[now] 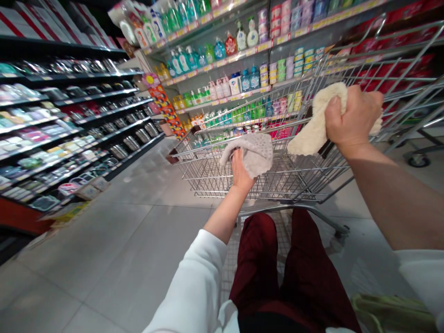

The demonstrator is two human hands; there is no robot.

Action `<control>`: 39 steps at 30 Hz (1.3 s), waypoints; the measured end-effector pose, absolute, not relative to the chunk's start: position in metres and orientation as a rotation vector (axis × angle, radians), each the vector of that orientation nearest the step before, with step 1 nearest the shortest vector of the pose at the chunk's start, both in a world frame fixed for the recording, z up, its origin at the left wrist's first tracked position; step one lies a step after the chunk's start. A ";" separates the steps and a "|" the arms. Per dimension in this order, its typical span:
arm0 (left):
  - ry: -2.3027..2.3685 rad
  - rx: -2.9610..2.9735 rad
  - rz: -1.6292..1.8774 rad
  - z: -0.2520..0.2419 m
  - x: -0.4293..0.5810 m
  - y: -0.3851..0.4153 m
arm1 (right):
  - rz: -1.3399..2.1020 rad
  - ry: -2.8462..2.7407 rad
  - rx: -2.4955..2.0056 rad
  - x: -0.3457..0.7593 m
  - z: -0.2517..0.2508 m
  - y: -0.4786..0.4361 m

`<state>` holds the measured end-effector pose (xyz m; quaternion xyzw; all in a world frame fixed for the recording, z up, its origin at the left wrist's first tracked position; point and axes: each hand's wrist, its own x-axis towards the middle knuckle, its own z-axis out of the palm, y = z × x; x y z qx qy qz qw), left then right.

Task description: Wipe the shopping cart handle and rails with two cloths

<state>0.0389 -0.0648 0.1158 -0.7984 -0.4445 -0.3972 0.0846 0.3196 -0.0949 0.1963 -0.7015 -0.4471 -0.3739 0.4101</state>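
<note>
A wire shopping cart [277,180] stands in front of me in a store aisle. My left hand [240,170] is closed on a grey cloth [256,150] that lies over the cart's near rail. My right hand [354,118] is clenched around a cream fluffy cloth [314,127], pressing it against the cart's right upper rail and handle. Both arms reach forward, with white sleeves pushed up. My legs in dark red trousers [291,273] show below the cart.
Shelves of trays and metal pans [69,134] line the left side. Shelves of soap and detergent bottles [215,60] run behind the cart. A second cart wheel [418,159] shows at right. Grey tiled floor [114,240] lies open to the left. A green bag [391,314] hangs at bottom right.
</note>
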 end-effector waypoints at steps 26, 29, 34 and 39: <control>-1.233 -2.445 -1.061 0.121 0.062 -0.067 | -0.879 -1.177 -1.771 0.311 0.202 -0.102; -1.183 -2.449 -0.963 0.134 0.077 -0.067 | -0.892 -1.183 -1.784 0.311 0.202 -0.103; -1.228 -2.560 -0.653 0.103 0.071 -0.066 | -0.870 -1.192 -1.795 0.311 0.203 -0.104; -1.212 -2.659 -0.526 0.050 0.047 -0.075 | -0.871 -1.190 -1.811 0.311 0.203 -0.103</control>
